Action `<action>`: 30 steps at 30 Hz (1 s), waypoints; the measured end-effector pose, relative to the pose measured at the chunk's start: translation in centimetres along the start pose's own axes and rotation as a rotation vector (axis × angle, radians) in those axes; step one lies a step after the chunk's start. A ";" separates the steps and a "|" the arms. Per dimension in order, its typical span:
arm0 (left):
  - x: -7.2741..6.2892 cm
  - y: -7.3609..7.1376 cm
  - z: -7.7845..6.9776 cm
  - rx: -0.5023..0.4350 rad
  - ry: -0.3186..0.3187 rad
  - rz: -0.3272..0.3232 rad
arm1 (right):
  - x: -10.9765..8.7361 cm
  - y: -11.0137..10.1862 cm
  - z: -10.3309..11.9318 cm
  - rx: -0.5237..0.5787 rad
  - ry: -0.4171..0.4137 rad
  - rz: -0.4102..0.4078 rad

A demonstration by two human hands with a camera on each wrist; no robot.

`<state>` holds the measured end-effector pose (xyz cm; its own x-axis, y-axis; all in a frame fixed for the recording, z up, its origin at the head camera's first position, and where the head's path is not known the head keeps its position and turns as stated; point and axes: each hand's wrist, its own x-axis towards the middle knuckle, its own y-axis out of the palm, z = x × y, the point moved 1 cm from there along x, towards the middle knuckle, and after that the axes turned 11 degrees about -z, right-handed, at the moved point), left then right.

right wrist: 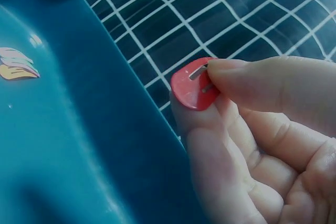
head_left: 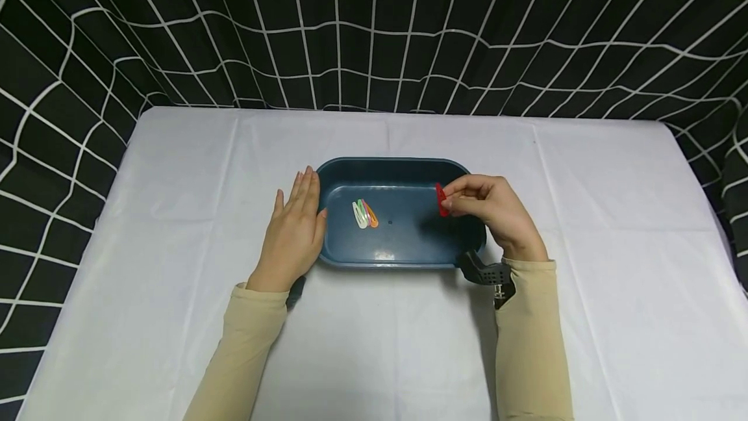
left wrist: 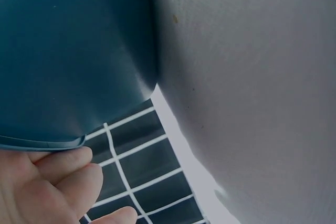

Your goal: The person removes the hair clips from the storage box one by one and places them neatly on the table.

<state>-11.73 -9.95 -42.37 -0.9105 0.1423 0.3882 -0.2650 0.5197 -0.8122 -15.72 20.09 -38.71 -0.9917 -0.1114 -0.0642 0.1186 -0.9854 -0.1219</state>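
My right hand [head_left: 489, 208] pinches a red snap hair clip [head_left: 441, 200] between thumb and fingers, over the right part of a dark blue tray [head_left: 403, 260]. Seen close in the right wrist view, the red clip [right wrist: 191, 85] is glossy with narrow slots, and the thumb covers part of it. Several small hair clips [head_left: 365, 214] in white, green, pinkish and orange lie side by side on the tray's floor, left of its middle. My left hand [head_left: 295, 229] rests along the tray's left end with straight fingers; in the left wrist view its fingers [left wrist: 71, 163] are at the rim.
The tray stands on a table with a white cloth [head_left: 175, 213]. Behind it and at the sides hangs a black backdrop with a white net [head_left: 374, 31]. A black wrist strap [head_left: 487, 271] on my right arm overlaps the tray's near right corner in the head view.
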 end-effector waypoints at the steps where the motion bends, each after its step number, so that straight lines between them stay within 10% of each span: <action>1: 0.0 0.0 0.0 0.000 0.001 0.001 | 0.0 0.0 0.0 0.008 0.000 -0.003; 30: 0.0 -0.1 -0.2 -0.014 0.007 -0.016 | -0.2 -0.4 -0.2 0.150 -0.027 -0.041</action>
<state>-11.64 -9.84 -42.25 -0.9038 0.1401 0.4043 -0.2749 0.5339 -0.7996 -15.59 20.56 -38.89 -0.9968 -0.0718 -0.0357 0.0710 -0.9972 0.0253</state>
